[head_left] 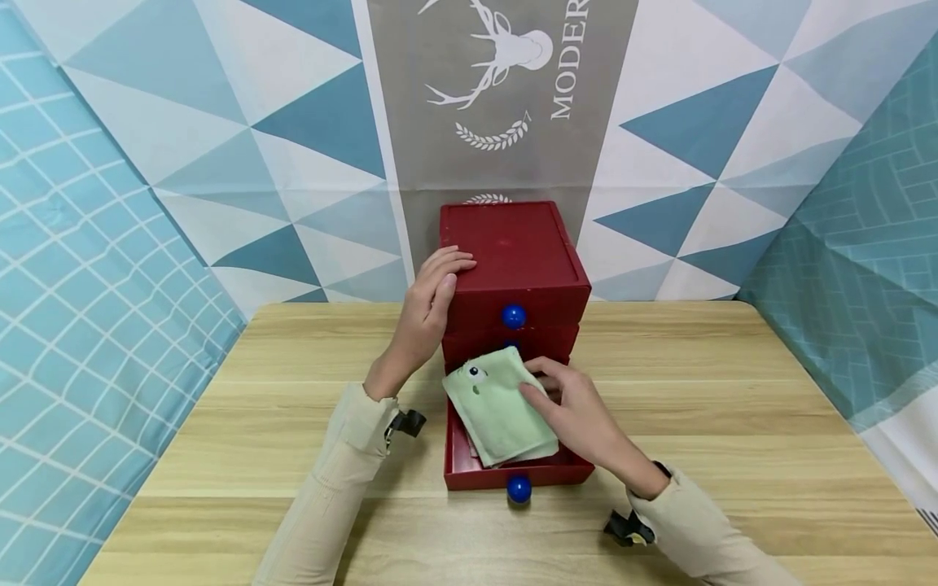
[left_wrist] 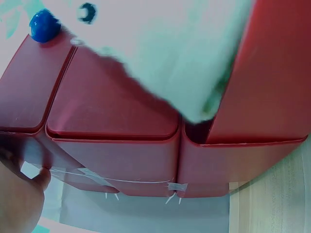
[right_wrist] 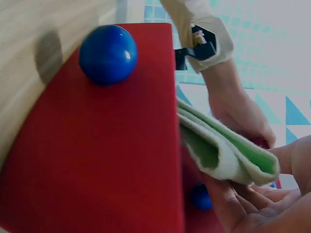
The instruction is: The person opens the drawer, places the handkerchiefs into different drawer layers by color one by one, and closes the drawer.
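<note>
A folded light green towel with an eye design lies slanted over the pulled-out bottom drawer of a small red drawer cabinet. My right hand pinches the towel's right edge; in the right wrist view the thumb is above the fold and the fingers are beneath it. With fairly straight fingers, my left hand rests on the cabinet's upper left edge. The left wrist view shows the towel's corner dipping by the drawer opening.
Blue round knobs sit on the top drawer and the bottom drawer front. The cabinet stands on a wood-grain table, close to a patterned backdrop. Tape and thin ties run along the cabinet's side.
</note>
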Available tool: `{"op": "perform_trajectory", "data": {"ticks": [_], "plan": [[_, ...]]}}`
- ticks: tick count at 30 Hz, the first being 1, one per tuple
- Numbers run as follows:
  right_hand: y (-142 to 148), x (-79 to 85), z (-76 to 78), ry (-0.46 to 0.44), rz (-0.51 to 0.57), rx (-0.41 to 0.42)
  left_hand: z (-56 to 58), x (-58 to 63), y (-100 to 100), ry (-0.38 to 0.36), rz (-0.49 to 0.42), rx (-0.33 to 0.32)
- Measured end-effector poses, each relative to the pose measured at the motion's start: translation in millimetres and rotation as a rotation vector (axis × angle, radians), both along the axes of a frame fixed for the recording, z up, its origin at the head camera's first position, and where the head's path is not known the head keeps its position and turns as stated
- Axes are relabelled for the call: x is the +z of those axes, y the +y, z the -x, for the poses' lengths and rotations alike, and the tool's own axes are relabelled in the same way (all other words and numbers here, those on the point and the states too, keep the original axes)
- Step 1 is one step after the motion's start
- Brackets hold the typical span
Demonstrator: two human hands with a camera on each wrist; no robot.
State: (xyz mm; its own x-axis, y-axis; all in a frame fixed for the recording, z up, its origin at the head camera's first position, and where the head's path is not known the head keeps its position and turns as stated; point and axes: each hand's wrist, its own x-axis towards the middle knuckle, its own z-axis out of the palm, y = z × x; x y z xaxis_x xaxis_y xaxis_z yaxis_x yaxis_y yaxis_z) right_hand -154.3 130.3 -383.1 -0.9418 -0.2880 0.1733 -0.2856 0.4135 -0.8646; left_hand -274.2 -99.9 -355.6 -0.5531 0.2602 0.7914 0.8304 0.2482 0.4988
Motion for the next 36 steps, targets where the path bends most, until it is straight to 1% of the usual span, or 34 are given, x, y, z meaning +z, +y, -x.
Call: {"op": "perform_trajectory", "data": {"ticks": [7,13,20,23,24,27,28,31,34,36], "plan": [[-0.4,-7.0,7.0,-0.033,-0.077,-0.016,-0.2,-0.1,-1.5,-0.011,0.017,0.014],[3.1,-12.9,14.1,-0.066,-0.167,0.041,-0.8,0.1,-2.4,-0.015,0.019,0.014],[7.5,-19.8,18.2,-0.014,-0.354,0.092,-0.4,0.1,-0.9,-0.019,0.005,-0.006],[8.3,-22.7,19.5,0.017,-0.383,0.102,0.4,-0.5,-0.4,-0.021,0.002,-0.016],[8.5,-23.9,20.3,0.027,-0.390,0.101,0.1,0.1,0.0,-0.023,0.003,-0.016],[8.3,-27.0,21.4,0.029,-0.407,0.093,-9.6,8.2,2.3,-0.038,0.009,-0.010],[8.1,-28.1,21.7,0.027,-0.412,0.091,-10.0,8.6,2.3,-0.037,0.009,-0.010],[7.2,-30.6,21.7,0.027,-0.417,0.077,-9.7,8.2,1.5,-0.027,0.014,-0.004],[6.8,-30.3,20.7,0.055,-0.429,0.041,-0.2,0.4,-1.3,-0.005,0.017,0.000],[7.2,-28.6,19.7,0.070,-0.442,0.013,-0.1,0.4,-1.7,-0.005,0.024,0.007]]}}
